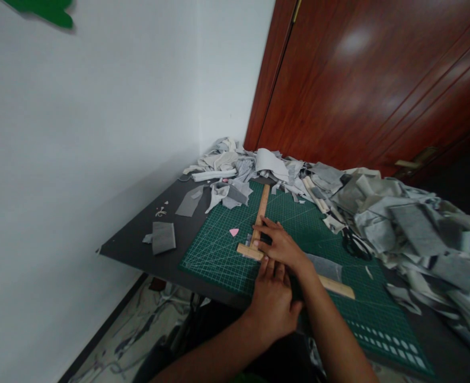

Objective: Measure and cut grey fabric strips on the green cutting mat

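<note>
A wooden T-shaped ruler (263, 201) lies on the green cutting mat (219, 250), its crossbar partly hidden under my hands. My right hand (280, 243) rests with spread fingers on the ruler where the long blade meets the crossbar. Just nearer to me, my left hand (273, 292) reaches its fingertips to the crossbar, fingers stretched and thumb apart. A grey fabric strip (326, 266) shows beside the crossbar's right part; a small grey bit peeks out left of the blade. On the mat to the left sits a pink triangular piece (233, 232), perhaps tailor's chalk.
Heaped grey and white fabric scraps (414, 229) line the table's back and right side. Black-handled scissors (355, 244) lie at the mat's right edge. A folded grey cloth (163, 238) lies on the dark table (139, 239). A wall and a wooden door (338, 85) stand behind.
</note>
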The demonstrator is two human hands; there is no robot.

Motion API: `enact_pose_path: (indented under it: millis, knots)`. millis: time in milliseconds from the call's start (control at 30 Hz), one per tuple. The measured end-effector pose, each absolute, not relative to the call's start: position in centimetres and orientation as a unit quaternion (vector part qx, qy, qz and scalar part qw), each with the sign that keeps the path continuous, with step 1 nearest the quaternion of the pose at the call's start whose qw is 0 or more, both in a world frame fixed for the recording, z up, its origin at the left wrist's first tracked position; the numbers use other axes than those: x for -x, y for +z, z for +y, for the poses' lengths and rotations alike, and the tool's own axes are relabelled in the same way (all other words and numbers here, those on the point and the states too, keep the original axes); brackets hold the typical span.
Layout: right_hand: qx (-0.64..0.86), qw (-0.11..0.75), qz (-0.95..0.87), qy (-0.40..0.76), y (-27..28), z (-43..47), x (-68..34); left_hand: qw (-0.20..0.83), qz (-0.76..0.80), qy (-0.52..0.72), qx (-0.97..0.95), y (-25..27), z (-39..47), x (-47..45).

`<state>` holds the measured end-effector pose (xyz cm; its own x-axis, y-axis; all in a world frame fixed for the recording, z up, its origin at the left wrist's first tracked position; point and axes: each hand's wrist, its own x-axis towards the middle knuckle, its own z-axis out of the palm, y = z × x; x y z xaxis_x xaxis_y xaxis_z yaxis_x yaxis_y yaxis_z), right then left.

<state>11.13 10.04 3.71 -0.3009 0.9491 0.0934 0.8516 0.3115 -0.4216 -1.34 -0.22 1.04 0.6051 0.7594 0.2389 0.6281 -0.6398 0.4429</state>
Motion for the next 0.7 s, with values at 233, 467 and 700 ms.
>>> enact_pose_path:
  millis: [233,467,700]
  knots:
    - [0.571,0.168,-0.790,0.146,3.50,10.17,-11.14,0.158,0.392,0.213,-0.881,0.79,-0.22,1.28]
    - [0.568,0.187,-0.786,0.159,3.11,10.36,-11.40,0.158,0.395,0.204,-0.882,0.78,-0.20,1.22]
    - [0.576,0.162,-0.782,0.171,4.01,10.87,-11.13,0.160,0.392,0.216,-0.880,0.59,-0.13,1.27]
